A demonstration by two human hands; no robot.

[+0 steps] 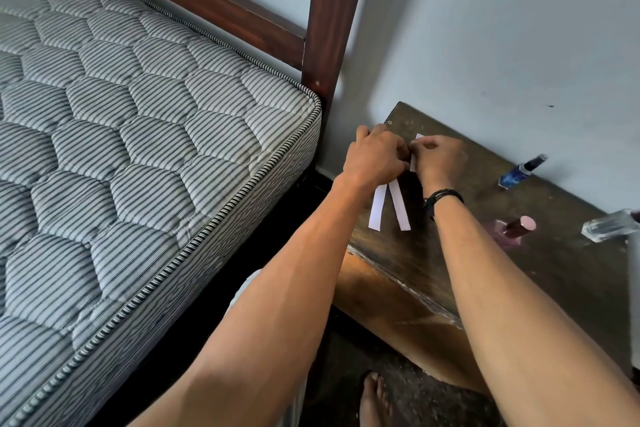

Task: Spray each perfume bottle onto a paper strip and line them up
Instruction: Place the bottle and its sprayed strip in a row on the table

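Just thin flat paper strips (pixel 376 210) on scuffed wood tbl (pixel 415 260)

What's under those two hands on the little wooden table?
White paper: two strips poke out from beneath the left hand, lying on the table; the right hand pinches a third strip. The pair's upper ends are covered.

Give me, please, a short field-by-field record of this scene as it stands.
surface: wooden table beside a mattress
strips: two paper strips fan out from under the left hand; a third strip is at the right hand
grip: right hand pinches the third strip; left grip hidden
bottles: blue bottle, pink bottle, clear bottle, all right of the hands, untouched
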